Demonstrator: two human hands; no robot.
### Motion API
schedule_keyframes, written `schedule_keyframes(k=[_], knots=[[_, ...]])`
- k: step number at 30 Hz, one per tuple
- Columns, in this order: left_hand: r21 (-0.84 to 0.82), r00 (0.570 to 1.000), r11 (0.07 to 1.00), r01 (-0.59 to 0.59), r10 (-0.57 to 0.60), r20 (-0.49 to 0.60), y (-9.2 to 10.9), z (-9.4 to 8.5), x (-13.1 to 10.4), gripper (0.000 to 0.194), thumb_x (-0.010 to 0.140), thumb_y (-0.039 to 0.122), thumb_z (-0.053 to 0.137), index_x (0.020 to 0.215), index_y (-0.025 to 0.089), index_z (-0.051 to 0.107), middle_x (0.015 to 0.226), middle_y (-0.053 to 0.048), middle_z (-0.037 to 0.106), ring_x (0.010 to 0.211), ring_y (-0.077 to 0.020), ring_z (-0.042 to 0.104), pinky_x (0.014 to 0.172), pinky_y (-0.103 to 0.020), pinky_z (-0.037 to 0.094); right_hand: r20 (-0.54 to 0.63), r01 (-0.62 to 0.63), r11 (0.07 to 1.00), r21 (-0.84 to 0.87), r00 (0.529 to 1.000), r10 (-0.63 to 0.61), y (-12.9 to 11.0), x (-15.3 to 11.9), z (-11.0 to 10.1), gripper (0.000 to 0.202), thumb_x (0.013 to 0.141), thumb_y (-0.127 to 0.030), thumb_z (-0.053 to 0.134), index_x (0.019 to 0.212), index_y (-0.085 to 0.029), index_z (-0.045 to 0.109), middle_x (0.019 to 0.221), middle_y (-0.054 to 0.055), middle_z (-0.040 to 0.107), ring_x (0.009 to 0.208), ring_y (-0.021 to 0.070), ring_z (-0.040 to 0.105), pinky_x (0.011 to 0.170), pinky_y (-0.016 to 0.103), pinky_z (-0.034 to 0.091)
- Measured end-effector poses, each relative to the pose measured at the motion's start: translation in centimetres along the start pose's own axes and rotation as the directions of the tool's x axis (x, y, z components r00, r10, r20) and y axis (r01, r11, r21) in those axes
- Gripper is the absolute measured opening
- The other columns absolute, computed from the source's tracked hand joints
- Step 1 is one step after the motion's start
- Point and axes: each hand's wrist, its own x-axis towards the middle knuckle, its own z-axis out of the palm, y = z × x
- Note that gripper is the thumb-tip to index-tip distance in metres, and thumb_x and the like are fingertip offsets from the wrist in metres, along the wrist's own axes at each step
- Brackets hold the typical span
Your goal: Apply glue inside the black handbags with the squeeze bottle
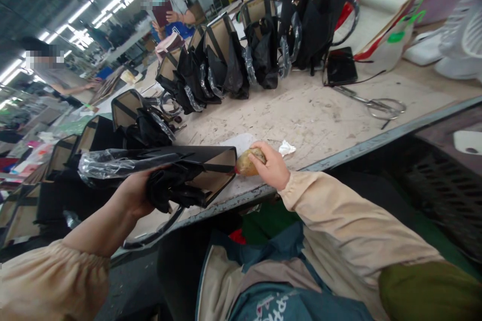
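Observation:
My left hand (137, 193) grips a black handbag (196, 158) from below, its fingers hidden behind bunched black material. The bag lies tipped on its side, with its beige inside facing toward the right. Clear plastic wrap (109, 163) covers its handle. In my right hand (273, 163) is a yellowish squeeze bottle (250, 162), with fingers and thumb closed around it. The bottle's reddish tip meets, or nearly meets, the bag's right edge. A pale sheet (239, 141) lies on the table behind the bottle.
Several similar black bags (226, 60) stand in a row along the worktable (301, 110), and more stand at the left. Scissors (384, 106), glasses and a black case (341, 66) lie at the right, near a notebook (376, 20). Crumpled white paper (286, 148) is near my right hand. Two people work farther back.

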Motion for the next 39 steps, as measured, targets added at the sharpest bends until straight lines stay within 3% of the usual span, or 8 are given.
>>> schedule_keyframes(k=[5,9,16,25,29,39], knots=[[-0.008,0.997,0.997,-0.079,0.079,0.003,-1.1,-0.5,0.7,0.02,0.079,0.005,0.045,0.065,0.011,0.059,0.049,-0.006,0.061,0.036,-0.0161,0.054,0.031,-0.024,0.044,-0.066,-0.039,0.999,-0.027,0.997,0.037,0.1,0.3,-1.1,0.023,0.089,-0.04,0.05,0.105,-0.024,0.057,0.101,0.005,0.065,0.093,0.0214,0.061,0.088,0.035,0.047],[-0.005,0.986,0.99,-0.143,0.143,0.084,-1.6,-1.4,1.0,0.016,0.075,0.005,0.048,0.069,0.009,0.061,0.054,-0.008,0.065,0.04,-0.0185,0.059,0.034,-0.026,0.048,-0.099,-0.043,0.999,-0.028,0.994,0.04,0.0,0.5,-2.1,0.022,0.089,-0.038,0.051,0.105,-0.025,0.056,0.101,0.004,0.065,0.092,0.0207,0.061,0.086,0.035,0.047],[-0.083,0.984,0.983,-0.162,0.167,0.054,-2.7,-1.4,0.0,0.019,0.078,0.006,0.044,0.075,0.009,0.063,0.057,-0.007,0.066,0.043,-0.0189,0.061,0.034,-0.025,0.048,-0.131,-0.142,0.99,0.017,0.981,0.143,-0.1,-0.3,-3.5,0.022,0.086,-0.039,0.054,0.103,-0.024,0.056,0.095,0.002,0.064,0.084,0.0182,0.059,0.082,0.032,0.048],[-0.142,0.992,0.982,-0.127,0.127,-0.007,-3.5,-1.3,-0.9,0.027,0.079,0.005,0.039,0.067,0.011,0.063,0.051,-0.006,0.063,0.035,-0.0173,0.056,0.03,-0.026,0.046,-0.084,-0.204,0.972,0.115,0.973,0.214,0.0,-0.6,-2.2,0.022,0.084,-0.038,0.054,0.1,-0.023,0.056,0.091,0.001,0.062,0.084,0.0172,0.057,0.08,0.031,0.046],[-0.128,0.988,0.982,-0.137,0.145,0.054,-3.9,-1.8,-0.6,0.026,0.081,0.008,0.041,0.073,0.012,0.065,0.058,-0.006,0.068,0.041,-0.0194,0.061,0.033,-0.028,0.049,-0.067,-0.217,0.972,0.096,0.972,0.223,0.1,-0.7,-2.1,0.022,0.084,-0.039,0.054,0.099,-0.023,0.056,0.09,0.001,0.062,0.083,0.0176,0.057,0.08,0.031,0.046],[-0.133,0.989,0.98,-0.149,0.146,-0.035,-3.6,-1.2,-0.8,0.031,0.076,0.001,0.037,0.064,0.013,0.063,0.051,-0.004,0.063,0.036,-0.0156,0.056,0.029,-0.022,0.044,-0.096,-0.102,0.995,-0.015,0.99,0.1,0.9,-0.2,-1.8,0.019,0.087,-0.035,0.054,0.101,-0.023,0.056,0.093,0.002,0.064,0.087,0.0187,0.06,0.082,0.032,0.048]])
